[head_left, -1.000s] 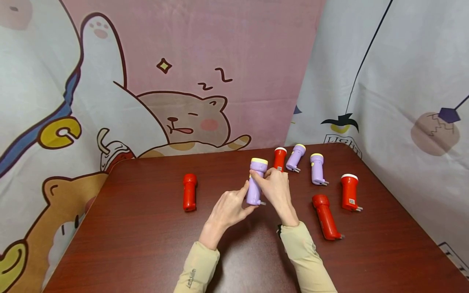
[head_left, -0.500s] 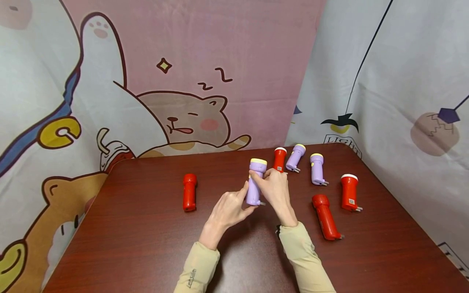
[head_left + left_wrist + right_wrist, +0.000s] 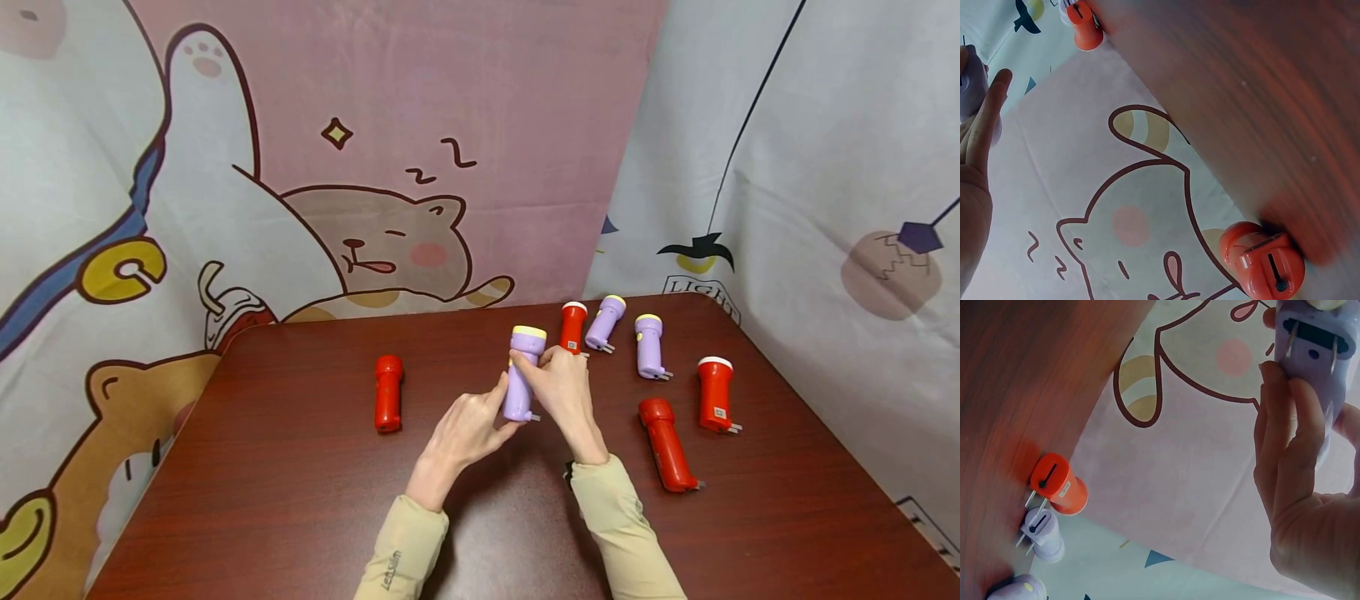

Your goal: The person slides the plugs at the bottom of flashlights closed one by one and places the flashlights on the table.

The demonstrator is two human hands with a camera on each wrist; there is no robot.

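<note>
A purple flashlight (image 3: 519, 395) with a yellow rim is held upright between both hands, its two-prong plug folded out at the base. My left hand (image 3: 467, 427) holds its lower end with thumb and forefinger. My right hand (image 3: 564, 390) grips the body from the right, thumb across the front. In the right wrist view the plug end of the flashlight (image 3: 1313, 381) faces the camera, with the right hand's fingers (image 3: 1300, 437) around it. The left wrist view catches only part of the left hand (image 3: 979, 144) and a sliver of the flashlight (image 3: 972, 94).
On the brown table (image 3: 300, 500), a red flashlight (image 3: 388, 393) lies at left. Behind the right hand are a red flashlight (image 3: 573, 327) and a purple one (image 3: 606, 322). Further right sit another purple flashlight (image 3: 649, 346) and two red ones (image 3: 669, 446), (image 3: 716, 393). Printed cloth (image 3: 540, 150) hangs behind.
Both hands and the held flashlight have drifted very slightly left and down. The grips look the same, and the other flashlights have not moved.
</note>
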